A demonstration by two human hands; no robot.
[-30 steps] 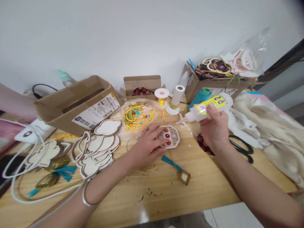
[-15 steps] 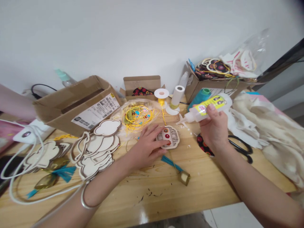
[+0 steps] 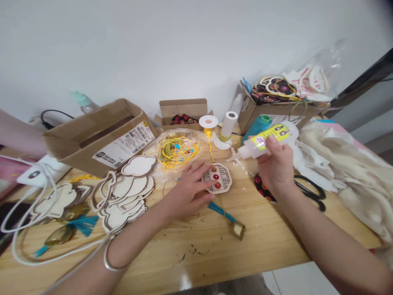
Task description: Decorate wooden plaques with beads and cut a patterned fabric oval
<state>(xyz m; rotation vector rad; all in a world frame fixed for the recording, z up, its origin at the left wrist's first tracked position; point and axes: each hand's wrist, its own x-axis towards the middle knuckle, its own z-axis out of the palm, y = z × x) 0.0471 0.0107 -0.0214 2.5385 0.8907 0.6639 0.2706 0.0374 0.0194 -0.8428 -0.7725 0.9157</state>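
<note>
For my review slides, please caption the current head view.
Left hand at a latticed wooden piece, right hand holding a yellow-labelled bottle above a cluttered table.

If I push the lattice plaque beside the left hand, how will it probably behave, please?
The lattice plaque lies flat on the table, so it would probably slide rather than roll or tip. Its rim looks like thin wood, so it is likely stiff and fairly light. The narrow openwork bars look fragile and might snap under hard pressing.
</note>
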